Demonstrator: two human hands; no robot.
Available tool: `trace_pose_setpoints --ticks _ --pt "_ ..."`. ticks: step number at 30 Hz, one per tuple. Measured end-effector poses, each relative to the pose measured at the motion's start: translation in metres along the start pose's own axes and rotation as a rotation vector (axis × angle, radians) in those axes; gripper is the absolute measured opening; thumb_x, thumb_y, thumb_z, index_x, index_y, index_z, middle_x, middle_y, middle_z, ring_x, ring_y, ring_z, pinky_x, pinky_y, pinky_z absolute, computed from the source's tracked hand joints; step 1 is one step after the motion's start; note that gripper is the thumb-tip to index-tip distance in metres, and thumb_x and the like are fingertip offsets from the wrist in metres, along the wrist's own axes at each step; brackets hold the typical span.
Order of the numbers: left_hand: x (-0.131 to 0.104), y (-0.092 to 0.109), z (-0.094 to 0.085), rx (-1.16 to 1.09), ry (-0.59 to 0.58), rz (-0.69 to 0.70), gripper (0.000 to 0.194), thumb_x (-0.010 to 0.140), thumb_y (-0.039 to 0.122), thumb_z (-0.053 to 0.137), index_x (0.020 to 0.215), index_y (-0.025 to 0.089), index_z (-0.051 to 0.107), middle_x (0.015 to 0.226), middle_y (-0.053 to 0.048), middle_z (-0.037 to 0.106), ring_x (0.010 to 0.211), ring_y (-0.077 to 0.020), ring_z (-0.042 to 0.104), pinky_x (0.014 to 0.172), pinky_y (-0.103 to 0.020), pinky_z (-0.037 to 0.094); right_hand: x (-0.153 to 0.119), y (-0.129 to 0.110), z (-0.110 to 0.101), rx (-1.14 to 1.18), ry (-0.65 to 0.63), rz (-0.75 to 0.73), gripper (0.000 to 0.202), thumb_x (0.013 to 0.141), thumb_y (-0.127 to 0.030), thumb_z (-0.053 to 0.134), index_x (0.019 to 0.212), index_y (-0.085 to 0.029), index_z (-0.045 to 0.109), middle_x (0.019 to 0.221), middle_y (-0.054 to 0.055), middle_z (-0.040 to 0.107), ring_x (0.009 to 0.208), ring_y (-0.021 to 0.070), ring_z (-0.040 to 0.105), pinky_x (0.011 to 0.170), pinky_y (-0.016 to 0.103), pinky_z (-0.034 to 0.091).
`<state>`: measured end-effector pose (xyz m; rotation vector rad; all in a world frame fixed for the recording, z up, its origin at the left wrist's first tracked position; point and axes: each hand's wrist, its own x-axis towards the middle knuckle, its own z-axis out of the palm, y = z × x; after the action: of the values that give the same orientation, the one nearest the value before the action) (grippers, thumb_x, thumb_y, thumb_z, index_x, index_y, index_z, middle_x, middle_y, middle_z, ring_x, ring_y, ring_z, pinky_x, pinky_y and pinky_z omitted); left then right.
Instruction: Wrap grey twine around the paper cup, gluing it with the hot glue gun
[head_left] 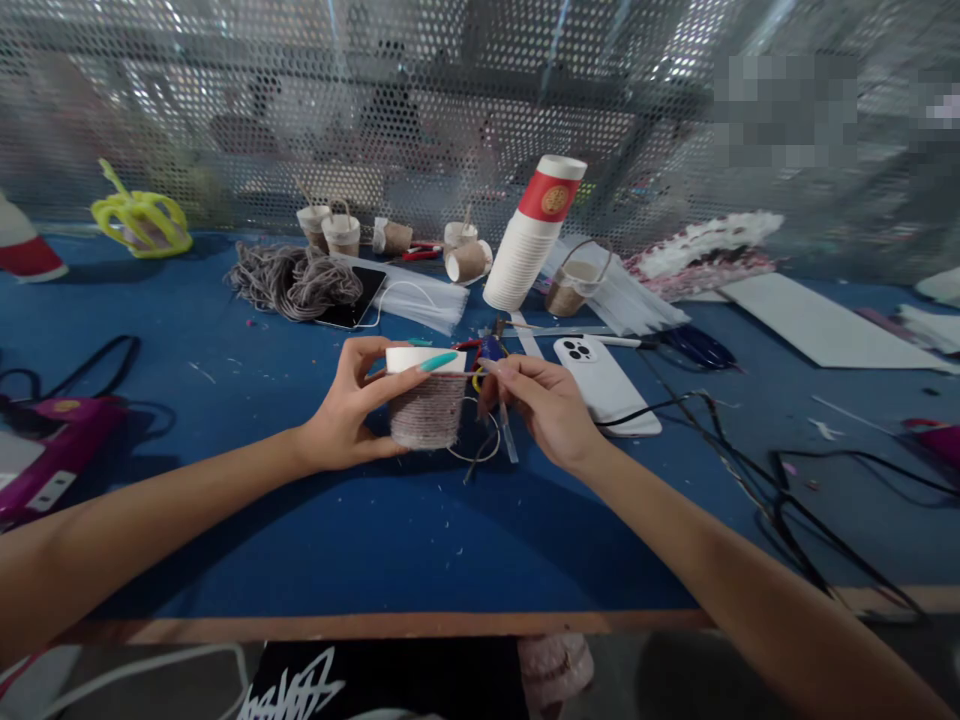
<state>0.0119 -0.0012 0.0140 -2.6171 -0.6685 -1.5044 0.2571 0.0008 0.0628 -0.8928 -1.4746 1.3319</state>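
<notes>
A white paper cup (427, 410), wound with grey-brown yarn over most of its side, is held above the blue table. My left hand (364, 405) wraps round it from the left, thumb and fingers on the cup, one long teal nail across the white rim. To the cup's right, my right hand (544, 405) is closed in a pinch on a strand of yarn (478, 374) that runs from the cup just below the rim. A clear thin stick (508, 435) and a loop of cord lie below the right fingers.
Behind stand a tall stack of paper cups (521, 245), a heap of grey yarn (292, 280) and several small wrapped cups. A white phone (606, 385) lies right of my right hand. Black cables (720, 450) cross the right side. A purple device (60, 450) is at left.
</notes>
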Motion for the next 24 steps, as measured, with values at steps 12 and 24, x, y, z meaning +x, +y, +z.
trace_pose_setpoints --ticks 12,24 --pt "0.002 0.002 0.000 -0.022 0.031 0.035 0.070 0.089 0.054 0.063 0.150 0.032 0.037 0.119 -0.009 0.039 0.115 -0.0257 0.052 0.097 -0.044 0.058 -0.004 -0.003 0.003 -0.206 -0.077 -0.058 0.050 0.076 -0.066 0.072 0.060 -0.020 0.063 0.059 -0.001 0.061 0.058 0.0114 0.056 0.059 0.028 0.047" --pt "-0.006 -0.007 0.005 -0.213 0.026 -0.091 0.094 0.081 0.053 0.073 0.155 0.042 0.015 0.126 -0.010 0.036 0.114 -0.0267 0.051 0.069 -0.033 0.063 -0.010 0.014 -0.007 -0.492 0.075 -0.606 0.047 0.087 -0.031 0.066 0.128 -0.032 0.044 0.136 0.008 0.050 0.128 0.0250 0.053 0.111 0.051 0.044"
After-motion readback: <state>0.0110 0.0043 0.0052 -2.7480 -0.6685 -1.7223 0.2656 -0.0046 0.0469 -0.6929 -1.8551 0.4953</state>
